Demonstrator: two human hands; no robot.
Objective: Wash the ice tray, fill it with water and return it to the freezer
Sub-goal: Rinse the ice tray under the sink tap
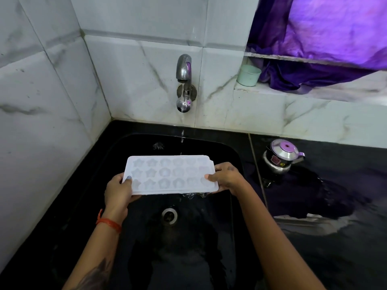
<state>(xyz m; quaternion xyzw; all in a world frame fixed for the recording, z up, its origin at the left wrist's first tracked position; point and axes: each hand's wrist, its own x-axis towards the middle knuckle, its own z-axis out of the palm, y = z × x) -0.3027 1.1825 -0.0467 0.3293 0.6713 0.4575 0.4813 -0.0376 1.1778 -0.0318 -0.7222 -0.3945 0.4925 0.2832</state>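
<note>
I hold the ice tray [170, 174] over the black sink [234, 155], one short end in each of my hands: my left hand [119, 190] pinches the near-left corner with the thumb on top and the fingers curled underneath, and my right hand [226, 175] grips the right end the same way. The tray sits roughly level, its star-shaped cells facing up, and water spills off its near edge by my right hand

The tap [184, 69] on the wall beyond my hands is running, and its thin stream [182, 136] meets the far edge of the tray. I judge this to be rinsing or the start of filling. To do it well I would slide the tray so the stream lands in the cells rather than on the rim, move it slowly side to side so each row gets water, and keep both ends at the same height, since a tilt toward me empties the near row

The drain [169, 215] lies below and just nearer than my hands. The dark bench [335, 248] to the right of my right hand looks wet and carries a small steel kettle with a purple lid [281, 155]. Beyond it, on a ledge in the marble-tiled wall [136, 80], stand a pale green cup [248, 75] and a purple cloth [324, 32]
</note>
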